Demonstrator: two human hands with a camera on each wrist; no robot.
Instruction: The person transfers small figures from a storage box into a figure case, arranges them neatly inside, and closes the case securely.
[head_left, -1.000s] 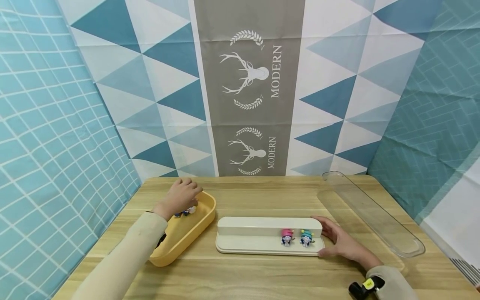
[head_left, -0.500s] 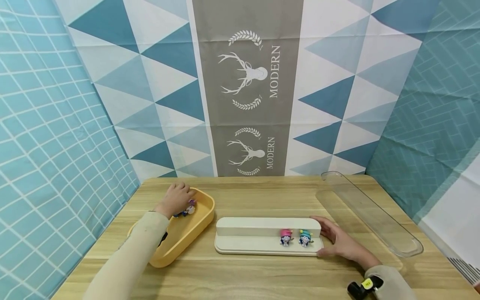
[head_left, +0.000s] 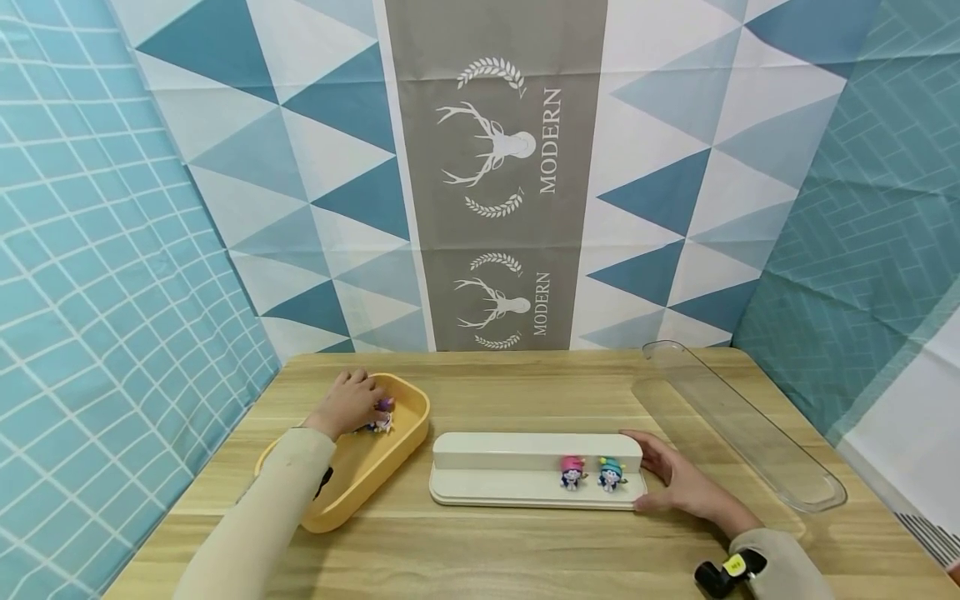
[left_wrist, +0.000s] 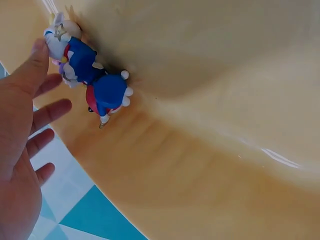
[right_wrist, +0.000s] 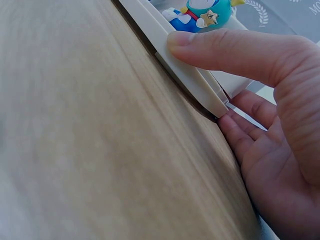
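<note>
White-headed figurine (left_wrist: 82,59) turned | left hand (head_left: 347,405) touching, grip unclear | right hand (head_left: 678,485) grips stand (head_left: 495,485) | second figurine (left_wrist: 111,91), tray wall (left_wrist: 145,160) beside

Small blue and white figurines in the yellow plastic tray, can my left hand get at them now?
Probably yes: your left hand reaches into the open tray, right up to the figurines, and nothing visible blocks its fingers.

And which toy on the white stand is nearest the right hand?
The teal-hatted figure; the pink-hatted one stands farther from the right hand.

Patterned hangings (head_left: 337,167) rise behind a wood-grain table (head_left: 517,554).
</note>
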